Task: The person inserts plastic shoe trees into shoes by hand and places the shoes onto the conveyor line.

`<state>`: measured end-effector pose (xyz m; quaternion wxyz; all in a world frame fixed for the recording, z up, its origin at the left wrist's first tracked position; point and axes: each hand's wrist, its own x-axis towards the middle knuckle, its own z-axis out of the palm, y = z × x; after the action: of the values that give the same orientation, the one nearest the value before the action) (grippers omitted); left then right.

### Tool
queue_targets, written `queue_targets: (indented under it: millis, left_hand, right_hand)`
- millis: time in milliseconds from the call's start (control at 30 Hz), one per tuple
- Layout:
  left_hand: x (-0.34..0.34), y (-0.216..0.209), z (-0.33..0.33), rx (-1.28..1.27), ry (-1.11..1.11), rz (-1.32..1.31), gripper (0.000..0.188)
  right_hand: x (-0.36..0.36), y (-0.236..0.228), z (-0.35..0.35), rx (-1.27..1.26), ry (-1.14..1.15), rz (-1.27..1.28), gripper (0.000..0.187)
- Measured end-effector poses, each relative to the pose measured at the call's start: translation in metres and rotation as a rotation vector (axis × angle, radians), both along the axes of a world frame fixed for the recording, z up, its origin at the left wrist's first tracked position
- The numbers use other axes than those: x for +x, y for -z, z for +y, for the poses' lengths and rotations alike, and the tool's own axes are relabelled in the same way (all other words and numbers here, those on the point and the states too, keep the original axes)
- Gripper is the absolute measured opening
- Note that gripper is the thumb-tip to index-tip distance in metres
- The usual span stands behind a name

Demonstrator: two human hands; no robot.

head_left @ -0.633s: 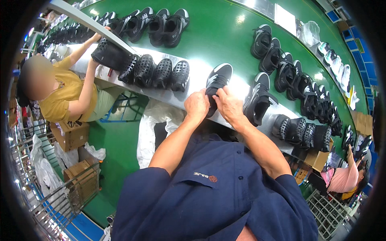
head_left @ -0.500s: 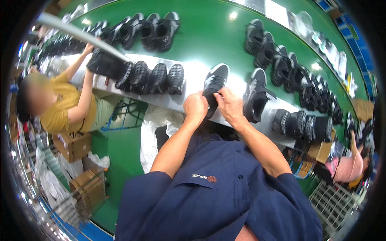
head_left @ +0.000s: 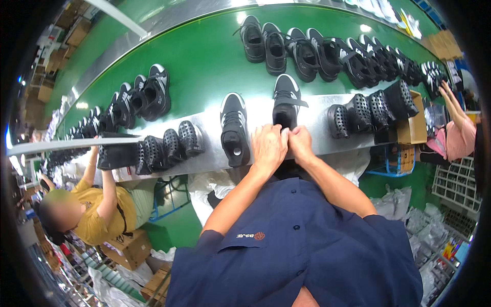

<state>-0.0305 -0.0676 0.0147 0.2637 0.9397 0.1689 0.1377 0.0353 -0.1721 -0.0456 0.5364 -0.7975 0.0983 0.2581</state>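
**One shoe lies neat, its partner's strap sticks out**

From where I stand, both of this person's hands meet at the heel end of a black shoe with a grey-white toe (head_left: 285, 108). It sits upright on the metal surface (head_left: 318, 111), toe pointing away.

The left hand (head_left: 268, 146) has its fingers bent together over the near rim of the opening. The right hand (head_left: 300, 142) is closed up just beside it, thumb and fingertips bunched at the same heel. Whether either one pinches the collar I cannot tell; the knuckles cover it.

This shoe's strap (head_left: 298, 102) juts loose to the right, so I would call this one unfinished. A similar shoe on the left (head_left: 228, 115), well clear of the hands, shows its strap lying flat across the top, with no free end that I can see; it looks further along.

On the green surface (head_left: 204, 61) beyond, more black shoes (head_left: 275, 48) stand in a row, some with straps sticking out, and others (head_left: 156, 94) line up farther left. Black studded pieces (head_left: 173, 146) flank the pair, with a second group (head_left: 359, 112) to the right.
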Motion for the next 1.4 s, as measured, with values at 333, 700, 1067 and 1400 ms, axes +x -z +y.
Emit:
queue_targets:
  millis: [333, 700, 1067, 1400]
  left_hand:
    - [0.036, 0.024, -0.001, -0.147, -0.086, 0.276, 0.045]
    - [0.026, 0.035, 0.024, -0.955, -0.382, 0.145, 0.032]
    - [0.016, 0.044, 0.016, -1.33, -0.462, 0.018, 0.024]
    - [0.011, 0.057, 0.015, -1.295, -0.494, -0.032, 0.019]
  right_hand:
    - [-0.018, 0.02, 0.001, 0.158, -0.179, 0.105, 0.026]
    - [0.049, -0.024, -0.041, 0.257, -0.028, 0.1, 0.02]
    - [0.076, -0.037, 0.003, 0.471, -0.182, 0.301, 0.022]
    - [0.036, -0.028, -0.013, 0.423, 0.02, 0.338, 0.012]
